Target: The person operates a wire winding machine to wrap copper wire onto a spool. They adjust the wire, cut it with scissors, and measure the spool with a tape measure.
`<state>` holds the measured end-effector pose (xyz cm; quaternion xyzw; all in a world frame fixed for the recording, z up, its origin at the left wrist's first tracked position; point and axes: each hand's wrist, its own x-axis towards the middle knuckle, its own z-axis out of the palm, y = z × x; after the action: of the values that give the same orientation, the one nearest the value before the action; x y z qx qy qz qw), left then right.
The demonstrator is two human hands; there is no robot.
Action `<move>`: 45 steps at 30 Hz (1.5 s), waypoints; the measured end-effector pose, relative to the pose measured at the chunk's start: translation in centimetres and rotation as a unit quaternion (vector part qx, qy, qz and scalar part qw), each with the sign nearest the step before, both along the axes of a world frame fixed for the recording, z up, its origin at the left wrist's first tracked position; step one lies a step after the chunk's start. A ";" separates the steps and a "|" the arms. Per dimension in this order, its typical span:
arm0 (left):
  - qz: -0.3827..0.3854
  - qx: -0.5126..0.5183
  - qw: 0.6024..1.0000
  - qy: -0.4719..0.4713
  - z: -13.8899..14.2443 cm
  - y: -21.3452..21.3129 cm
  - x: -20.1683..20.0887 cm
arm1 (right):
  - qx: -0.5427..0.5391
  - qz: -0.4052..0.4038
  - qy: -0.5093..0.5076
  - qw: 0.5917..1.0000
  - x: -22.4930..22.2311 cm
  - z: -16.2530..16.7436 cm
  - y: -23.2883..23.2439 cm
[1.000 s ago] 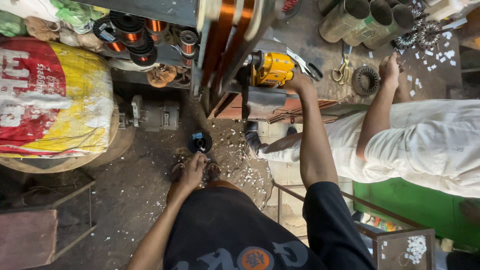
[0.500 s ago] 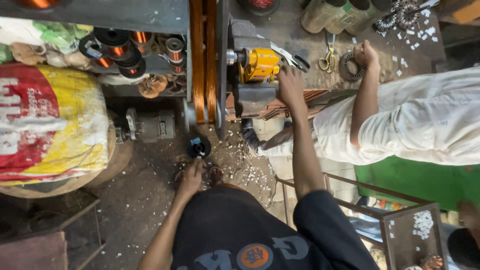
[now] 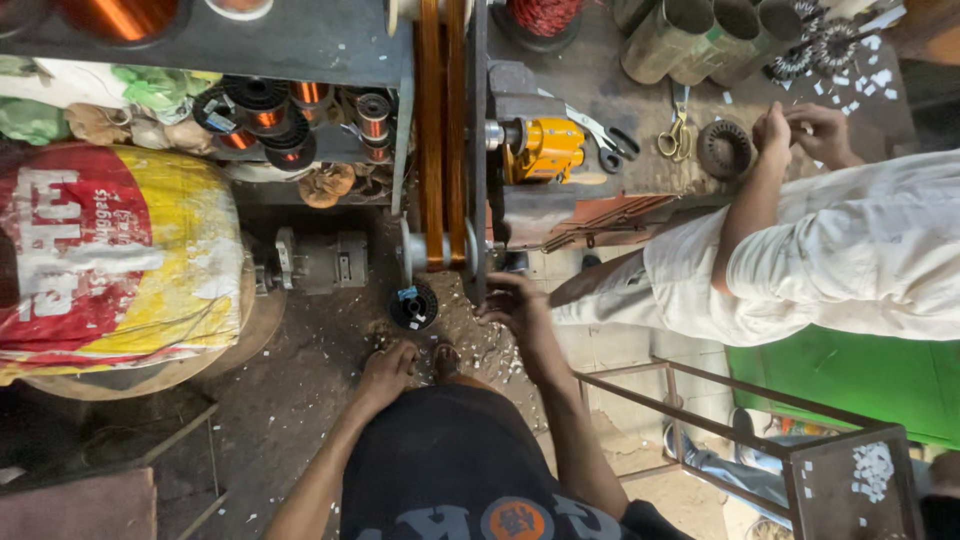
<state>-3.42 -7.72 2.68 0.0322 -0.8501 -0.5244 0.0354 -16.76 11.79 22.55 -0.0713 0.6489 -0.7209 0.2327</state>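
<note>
Two bare hands of the wearer reach down in the head view, over a dark shirt and a dirt floor strewn with pale scraps. The left hand (image 3: 383, 372) hangs low with its fingers loosely curled and holds nothing; it is nearest to a small black spool (image 3: 415, 306) that lies on the floor just above it, apart from the fingers. The right hand (image 3: 515, 305) is raised to the lower edge of the winding frame (image 3: 445, 140), a tall upright form wrapped in bands of copper wire; its fingers are bent and spread near the frame's grey rim, though whether they touch it cannot be told. A yellow motor housing (image 3: 545, 148) sits on the workbench (image 3: 640, 110) right of the frame, with scissors (image 3: 676, 130) and a round stator core (image 3: 724, 148) farther along. A co-worker in white clothes leans in from the right, their hands (image 3: 800, 130) together beside the core. At left lie a red and yellow sack (image 3: 120, 260), a grey motor (image 3: 320, 262) and a shelf of copper wire spools (image 3: 265, 115).
</note>
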 end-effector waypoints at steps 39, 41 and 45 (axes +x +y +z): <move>-0.024 -0.332 0.930 0.158 3.0 -8.5 -10.7 | 0.175 -0.033 0.208 0.962 1.9 -9.4 -7.1; 0.139 -0.001 0.977 0.160 5.5 -10.4 -14.3 | 0.177 -0.016 0.159 0.971 1.9 -10.0 -7.3; 0.072 0.205 0.970 0.108 11.1 -8.4 -17.8 | 0.205 0.039 0.169 0.963 1.2 -11.4 -7.6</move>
<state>-21.20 -16.11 13.76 0.0434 -0.7114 -0.6836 0.1571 -15.54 4.21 11.14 -0.1683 0.8095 -0.5400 0.1577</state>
